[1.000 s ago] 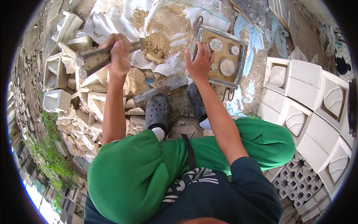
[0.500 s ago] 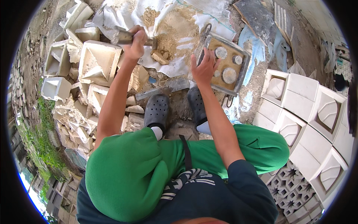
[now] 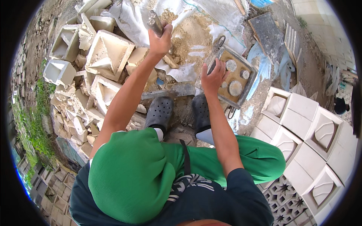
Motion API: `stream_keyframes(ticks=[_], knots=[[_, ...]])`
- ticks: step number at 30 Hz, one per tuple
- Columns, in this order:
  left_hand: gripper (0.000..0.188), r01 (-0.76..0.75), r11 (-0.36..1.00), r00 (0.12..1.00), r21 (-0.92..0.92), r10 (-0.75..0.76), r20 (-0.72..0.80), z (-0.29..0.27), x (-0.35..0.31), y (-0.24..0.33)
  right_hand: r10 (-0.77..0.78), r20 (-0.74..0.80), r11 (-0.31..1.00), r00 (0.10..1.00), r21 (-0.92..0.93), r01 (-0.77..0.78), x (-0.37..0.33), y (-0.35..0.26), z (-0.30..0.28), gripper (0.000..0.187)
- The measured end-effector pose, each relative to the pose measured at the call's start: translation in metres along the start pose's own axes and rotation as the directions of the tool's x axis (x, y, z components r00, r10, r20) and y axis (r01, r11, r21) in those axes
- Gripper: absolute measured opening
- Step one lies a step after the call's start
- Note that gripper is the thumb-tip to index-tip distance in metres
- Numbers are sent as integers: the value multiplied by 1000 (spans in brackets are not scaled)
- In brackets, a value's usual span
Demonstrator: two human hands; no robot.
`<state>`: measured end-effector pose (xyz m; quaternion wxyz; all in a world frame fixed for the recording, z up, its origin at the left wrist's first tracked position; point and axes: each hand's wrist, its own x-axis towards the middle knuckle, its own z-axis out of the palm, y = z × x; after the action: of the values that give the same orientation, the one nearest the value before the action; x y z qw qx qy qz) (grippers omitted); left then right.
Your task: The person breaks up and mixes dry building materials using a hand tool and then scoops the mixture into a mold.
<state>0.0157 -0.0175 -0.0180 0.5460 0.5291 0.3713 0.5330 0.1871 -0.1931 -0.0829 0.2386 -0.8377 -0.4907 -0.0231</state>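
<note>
We are gripping stout grey-brown tool point(image 3: 154, 23) in left hand point(image 3: 160, 42), fingers wrapping closed around it, thick end pointing forward, slightly left. Right hand point(image 3: 213, 79) resting open, fingers loosely extended, on left edge of squarish grey-rimmed tray point(image 3: 247, 89) with brown face and round grey discs point(image 3: 236, 88). Tray lying right of tool, nearer us; right hand touching, left well apart. Sides looking near equal, so we are not discerning tray's long axis.
</note>
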Motion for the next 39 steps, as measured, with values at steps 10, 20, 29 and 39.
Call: stream_keyframes(ticks=[10,20,29,39], knots=[[24,-363,821,892,441,171,418,-2,7,6,-411,-74,556,909,769,314,92,-157,-44,41],[62,-161,297,815,941,-497,296,-36,-53,-59,194,205,99,959,969,-227,114,-144,18,28],[69,-228,225,921,947,-265,284,-37,-87,-104,-129,289,137,949,953,-272,117,-166,-53,33],[60,-205,398,917,894,-241,318,-48,-80,-95,-178,434,268,883,885,-381,94,-140,-7,30]])
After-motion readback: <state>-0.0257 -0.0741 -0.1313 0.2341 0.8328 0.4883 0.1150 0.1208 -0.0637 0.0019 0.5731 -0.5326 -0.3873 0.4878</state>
